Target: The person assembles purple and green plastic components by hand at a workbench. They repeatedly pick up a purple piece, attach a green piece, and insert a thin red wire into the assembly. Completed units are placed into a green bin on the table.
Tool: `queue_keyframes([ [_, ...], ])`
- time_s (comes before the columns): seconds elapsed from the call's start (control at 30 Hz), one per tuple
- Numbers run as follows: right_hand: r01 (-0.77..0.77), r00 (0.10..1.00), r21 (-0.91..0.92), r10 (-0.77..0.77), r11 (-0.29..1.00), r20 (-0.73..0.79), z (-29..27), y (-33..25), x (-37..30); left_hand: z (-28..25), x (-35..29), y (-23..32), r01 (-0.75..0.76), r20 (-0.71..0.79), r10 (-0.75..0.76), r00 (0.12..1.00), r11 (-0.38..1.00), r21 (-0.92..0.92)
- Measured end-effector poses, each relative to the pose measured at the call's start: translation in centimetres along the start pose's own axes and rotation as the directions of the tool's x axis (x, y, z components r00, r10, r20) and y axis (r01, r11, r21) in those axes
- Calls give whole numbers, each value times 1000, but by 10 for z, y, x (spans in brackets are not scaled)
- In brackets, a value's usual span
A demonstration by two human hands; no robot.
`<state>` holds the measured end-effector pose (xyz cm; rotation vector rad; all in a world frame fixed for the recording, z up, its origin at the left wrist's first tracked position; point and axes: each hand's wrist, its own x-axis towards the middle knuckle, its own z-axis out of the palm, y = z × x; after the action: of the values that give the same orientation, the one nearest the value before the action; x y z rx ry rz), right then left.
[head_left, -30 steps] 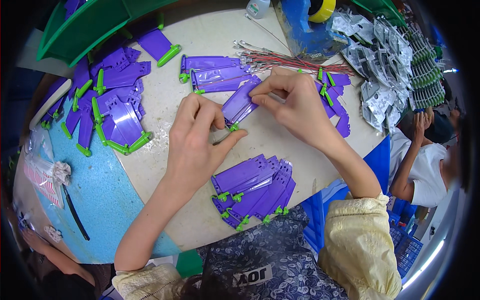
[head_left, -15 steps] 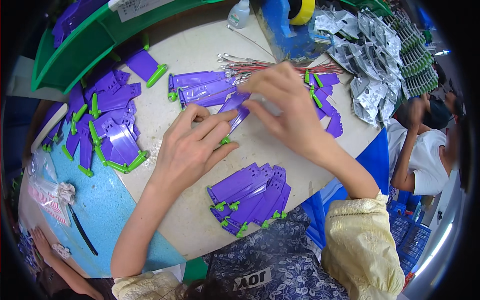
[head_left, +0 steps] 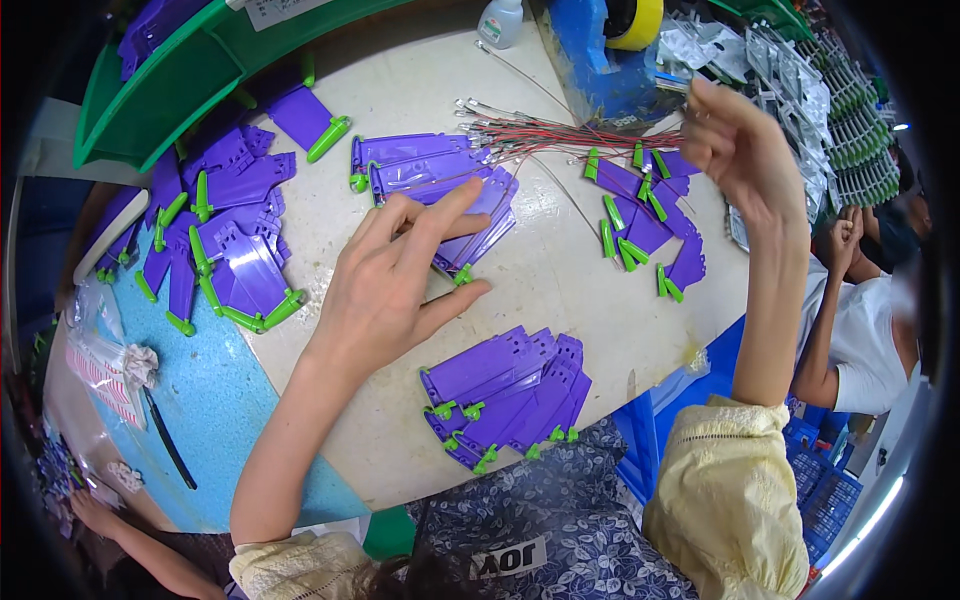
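My left hand (head_left: 385, 270) lies over a purple plastic wing-shaped panel (head_left: 492, 222) with a green tip, fingers apart, fingertips on or just above it. That panel lies beside other purple panels (head_left: 412, 148), with thin red and white wires (head_left: 540, 135) running behind and across them. Up at the right, my right hand (head_left: 735, 140) is at the front end of a blue tape dispenser (head_left: 575, 65) with a yellow roll. Its thumb and fingers are pinched together beside the cutting edge; what they hold, if anything, is too small to make out.
Fanned purple panels (head_left: 510, 390) lie near the table's front edge. More are heaped at the left (head_left: 240, 270) by a green bin (head_left: 160, 100). Purple pieces with green clips (head_left: 645, 215) lie right of centre. Silvery parts (head_left: 790, 90) are piled at far right, near a co-worker (head_left: 860, 330).
My right hand has moved away from the purple panel, up and right to the tape dispenser. My left hand stays by the panel, its fingers now more spread. The view has shifted slightly.
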<state>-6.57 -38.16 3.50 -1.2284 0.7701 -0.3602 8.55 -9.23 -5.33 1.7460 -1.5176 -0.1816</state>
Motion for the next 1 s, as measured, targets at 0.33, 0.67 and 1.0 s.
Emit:
queue_keyframes([
  [0.33, 49, 993, -519, 13, 853, 115, 35, 27, -36, -4, 4, 2, 67, 33, -66, 997, 997, -33],
  [0.67, 260, 898, -562, 18, 785, 440, 92, 93, -54, -2, 2, 4, 86, 12, -86, 996, 996, -36],
  [1.0, 588, 712, -768, -613, 255, 342, 88, 77, -35, 12, -11, 20, 125, -44, -119, 992, 976, 177],
])
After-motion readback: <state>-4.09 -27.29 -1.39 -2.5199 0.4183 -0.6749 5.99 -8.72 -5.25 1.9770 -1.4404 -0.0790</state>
